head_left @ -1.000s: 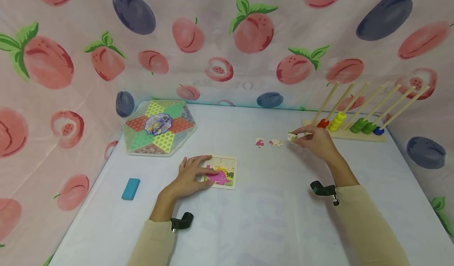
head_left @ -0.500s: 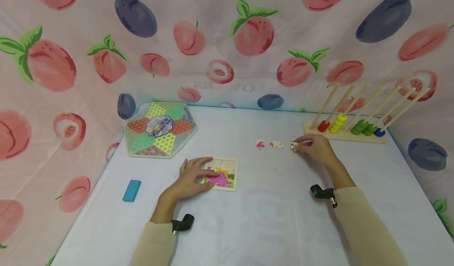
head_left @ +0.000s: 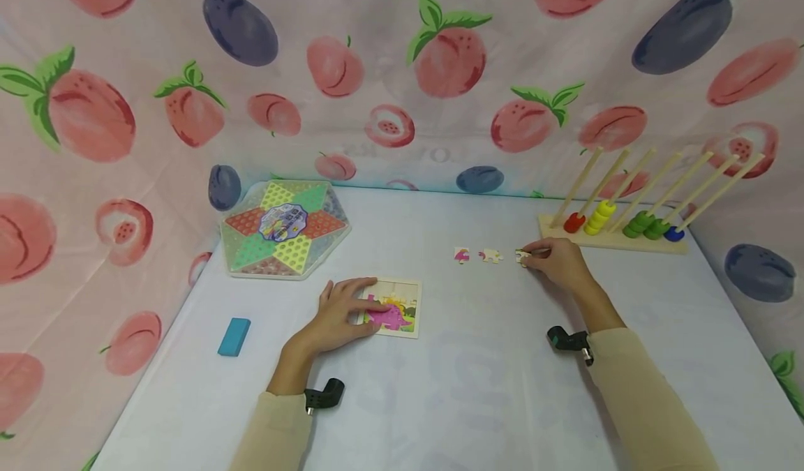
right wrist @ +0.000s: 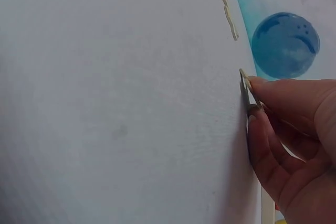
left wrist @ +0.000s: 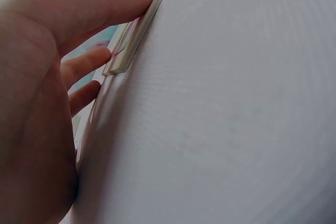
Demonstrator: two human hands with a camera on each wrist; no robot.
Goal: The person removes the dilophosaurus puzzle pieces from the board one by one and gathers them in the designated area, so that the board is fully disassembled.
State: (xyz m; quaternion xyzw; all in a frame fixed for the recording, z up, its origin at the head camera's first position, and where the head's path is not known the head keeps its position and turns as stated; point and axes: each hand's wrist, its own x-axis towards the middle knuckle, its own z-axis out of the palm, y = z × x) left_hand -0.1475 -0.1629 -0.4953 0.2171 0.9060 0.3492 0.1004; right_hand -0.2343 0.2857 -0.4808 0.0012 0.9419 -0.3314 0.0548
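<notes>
My left hand (head_left: 342,321) rests on a small square wooden puzzle board (head_left: 408,286), thumb and fingers spread over its left side. A pink dinosaur picture (head_left: 394,317) fills the lower part of the board; bare wood shows along the top. In the left wrist view, the thumb (left wrist: 121,6) lies at the board's near edge. On the right, my right hand (head_left: 559,262) pinches a small jigsaw piece (right wrist: 250,88) between thumb and fingertips, tilted close over the table. To its left lie a pale jigsaw piece (head_left: 490,256) and a pink one (head_left: 461,255).
A hexagonal Chinese checkers board (head_left: 285,230) lies at the back left. Nearer the front left is a blue block (head_left: 234,337). Behind the right hand stands a wooden bead rack (head_left: 628,242) with upright rods and coloured beads. Fruit-patterned cloth (head_left: 389,59) rises behind the white table.
My right hand has lowered its jigsaw piece towards the table, to the right of the other two, and then stays almost still. The left hand keeps its place on the puzzle board.
</notes>
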